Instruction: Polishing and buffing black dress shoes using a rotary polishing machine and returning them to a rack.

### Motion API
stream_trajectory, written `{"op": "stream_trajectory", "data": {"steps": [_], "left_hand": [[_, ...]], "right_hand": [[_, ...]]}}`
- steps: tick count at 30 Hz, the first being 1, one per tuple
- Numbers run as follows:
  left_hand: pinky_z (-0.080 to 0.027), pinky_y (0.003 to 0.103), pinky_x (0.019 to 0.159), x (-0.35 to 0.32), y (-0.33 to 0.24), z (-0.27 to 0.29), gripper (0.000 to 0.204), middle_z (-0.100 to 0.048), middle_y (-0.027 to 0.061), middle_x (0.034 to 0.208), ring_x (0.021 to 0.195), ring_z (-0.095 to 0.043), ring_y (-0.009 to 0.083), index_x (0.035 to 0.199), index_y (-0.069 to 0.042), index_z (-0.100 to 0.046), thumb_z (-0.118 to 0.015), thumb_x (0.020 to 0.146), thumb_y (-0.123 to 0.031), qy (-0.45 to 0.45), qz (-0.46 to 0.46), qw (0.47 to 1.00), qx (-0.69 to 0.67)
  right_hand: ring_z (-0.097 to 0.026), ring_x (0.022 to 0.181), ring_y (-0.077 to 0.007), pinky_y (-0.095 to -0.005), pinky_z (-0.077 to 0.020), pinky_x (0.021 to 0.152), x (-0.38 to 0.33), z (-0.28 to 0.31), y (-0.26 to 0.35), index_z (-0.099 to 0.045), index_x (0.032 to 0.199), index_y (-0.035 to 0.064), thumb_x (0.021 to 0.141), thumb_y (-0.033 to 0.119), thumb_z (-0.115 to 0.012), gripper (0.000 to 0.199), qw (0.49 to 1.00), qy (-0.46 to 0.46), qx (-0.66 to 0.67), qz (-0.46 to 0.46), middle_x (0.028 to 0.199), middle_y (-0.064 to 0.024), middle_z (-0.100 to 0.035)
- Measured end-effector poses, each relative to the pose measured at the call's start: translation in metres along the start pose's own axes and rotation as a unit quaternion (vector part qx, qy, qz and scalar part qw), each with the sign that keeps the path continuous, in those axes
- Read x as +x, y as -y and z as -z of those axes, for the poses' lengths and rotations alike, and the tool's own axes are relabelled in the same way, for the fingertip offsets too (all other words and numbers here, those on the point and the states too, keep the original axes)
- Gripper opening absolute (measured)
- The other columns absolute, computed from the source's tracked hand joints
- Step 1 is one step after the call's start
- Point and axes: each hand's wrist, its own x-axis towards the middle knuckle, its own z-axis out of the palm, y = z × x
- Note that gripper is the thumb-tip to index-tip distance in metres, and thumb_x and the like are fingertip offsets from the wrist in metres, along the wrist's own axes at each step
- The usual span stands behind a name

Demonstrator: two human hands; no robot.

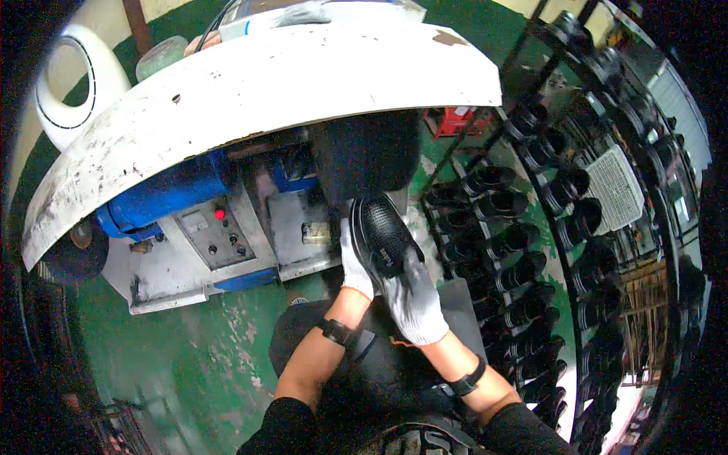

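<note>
A black shoe (383,231) with a dimpled, glossy surface is held in front of me, just below a dark rounded part (368,155) under the machine's white hood. My left hand (353,265), in a white knit glove, grips the shoe along its left side. From the lower right, my right hand (413,299), in a greyed white glove, is closed around the near end. Its fingertips are partly blurred. Whether the shoe's far end touches the dark part cannot be made out.
The white hood (303,76) arches over a blue motor (171,193) and a control panel (212,231) with a red button. Racks of black shoes (523,273) stand close on my right. A red crate (459,121) sits behind them. A white ring-shaped object (57,91) is at far left.
</note>
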Motion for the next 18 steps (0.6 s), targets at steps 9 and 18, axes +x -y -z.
{"op": "stream_trajectory", "data": {"steps": [9, 18], "left_hand": [[-0.051, 0.051, 0.093, -0.049, 0.044, -0.135, 0.075, -0.062, 0.0175, 0.121, 0.105, -0.062, 0.0362, 0.131, -0.008, -0.052, -0.037, 0.090, -0.070, 0.171, 0.193, 0.966, -0.016], [-0.047, 0.050, 0.096, -0.089, 0.137, -0.203, 0.058, -0.053, 0.0155, 0.136, 0.114, -0.056, 0.0321, 0.140, -0.009, -0.045, -0.044, 0.098, -0.050, 0.303, 0.374, 0.873, -0.077]], "right_hand": [[-0.051, 0.086, -0.0235, -0.0435, -0.0402, 0.083, -0.106, 0.144, 0.120, -0.058, 0.095, 0.0137, 0.077, 0.024, -0.053, 0.021, 0.633, 0.305, -0.627, 0.336, 0.085, -0.0037, -0.050], [-0.054, 0.069, -0.0349, -0.0451, -0.0401, 0.059, -0.175, 0.216, 0.292, -0.053, 0.071, 0.0101, 0.062, 0.022, -0.062, 0.018, 0.590, -0.017, -0.670, 0.450, 0.070, -0.0114, -0.053]]}}
